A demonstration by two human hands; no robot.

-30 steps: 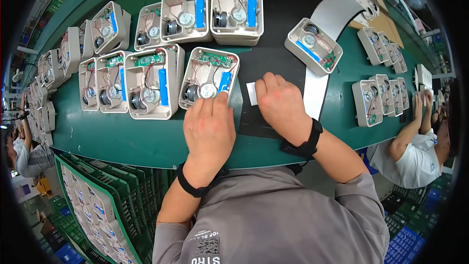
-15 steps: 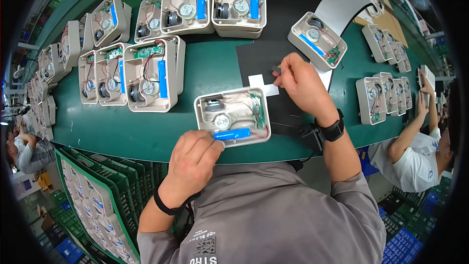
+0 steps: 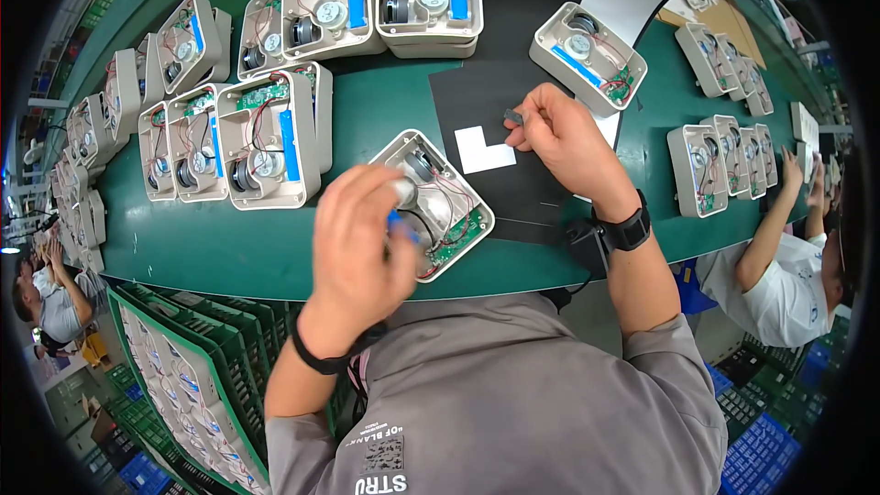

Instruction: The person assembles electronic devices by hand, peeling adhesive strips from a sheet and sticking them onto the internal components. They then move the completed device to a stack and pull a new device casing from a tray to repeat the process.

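My left hand [image 3: 356, 243], smeared by motion, is over the left side of a cream open housing [image 3: 482, 228]. Behind its fingers show bits of a blue cylindrical battery [image 3: 395, 218] and a silver round part; whether the fingers grip either is unclear. The housing sits tilted on the bench, with a black round part, red and black wires and a green circuit board [image 3: 456, 234] inside. My right hand [image 3: 564, 136] pinches a small dark grey piece [image 3: 513, 116] between thumb and fingers. Just beneath it, a white L-shaped sheet [image 3: 479, 154] lies on a black mat [image 3: 458, 101].
Another cream housing [image 3: 588, 60] stands beyond my right hand. Several similar housings [image 3: 275, 147] crowd the far and left bench [image 3: 367, 110]; more [image 3: 700, 170] stand at right. A green crate [image 3: 183, 376] of housings is lower left. People work at both sides.
The housing before me has turned clockwise, its long side now slanting. My left hand has moved up from its near corner to over its left side. My right hand still pinches the grey piece.
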